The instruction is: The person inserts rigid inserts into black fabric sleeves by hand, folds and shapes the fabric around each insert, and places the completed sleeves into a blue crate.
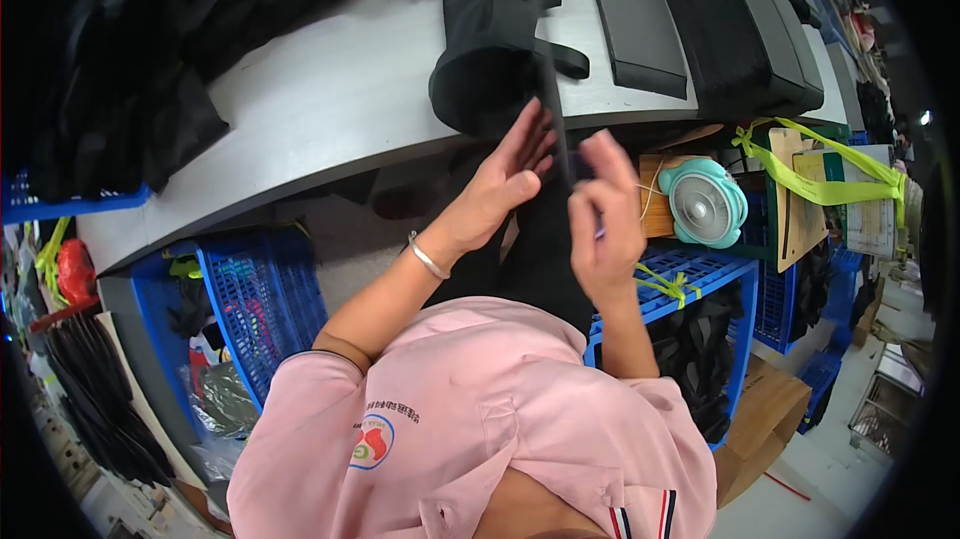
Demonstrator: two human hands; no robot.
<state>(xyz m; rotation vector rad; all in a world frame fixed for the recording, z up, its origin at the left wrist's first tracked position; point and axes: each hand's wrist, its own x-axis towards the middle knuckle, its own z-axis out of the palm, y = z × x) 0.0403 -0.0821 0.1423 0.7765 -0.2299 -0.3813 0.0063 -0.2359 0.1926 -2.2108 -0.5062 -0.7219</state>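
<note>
A thin dark panel [558, 104], seen nearly edge-on and blurred, stands between my hands over the table's front edge. My right hand [610, 219] has its fingers curled at the panel's lower end and appears to grip it. Something small and purplish shows in those fingers, too little of it to name. My left hand [508, 177], a silver bangle on its wrist, faces the panel with fingers stretched out and apart. Just beyond the left fingertips, a black fabric bag [490, 34] lies on the table, its round end facing me and a strap loop sticking out to the right.
Black fabric pieces [270, 9] heap on the left of the grey table [300, 99]. Flat black panels [637, 24] lie at the right, beside stacked ones. Below the edge are a turquoise fan [706, 201], blue crates [265, 299] and a cardboard box [765, 419].
</note>
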